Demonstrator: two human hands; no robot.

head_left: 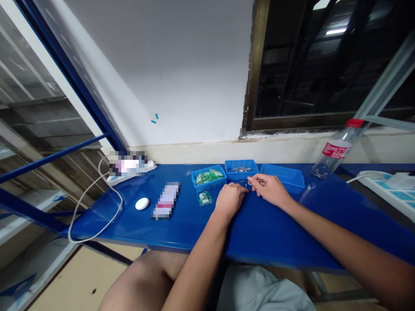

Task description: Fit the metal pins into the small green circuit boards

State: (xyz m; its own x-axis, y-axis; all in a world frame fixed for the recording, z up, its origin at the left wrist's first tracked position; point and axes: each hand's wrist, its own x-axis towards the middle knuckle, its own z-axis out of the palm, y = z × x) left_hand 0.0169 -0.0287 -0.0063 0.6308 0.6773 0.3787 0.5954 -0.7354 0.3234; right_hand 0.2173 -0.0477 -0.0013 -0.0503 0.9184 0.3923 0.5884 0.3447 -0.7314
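Over the tabletop (pixel 188 233), the right hand (pixel 268 187) pinches a metal piece (pixel 249 184), likely light, best end-held; left hand (pixel 229 200): grip unclear.

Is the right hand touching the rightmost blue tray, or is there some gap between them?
Cannot tell. In the head view, the right hand overlaps the left part of the rightmost blue tray, hiding any contact or gap.

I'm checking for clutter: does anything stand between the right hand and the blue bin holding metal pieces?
Nothing visible does. The right hand is just in front of the middle blue bin; the left hand is beside it, outside that gap. The bottle stands farther right.
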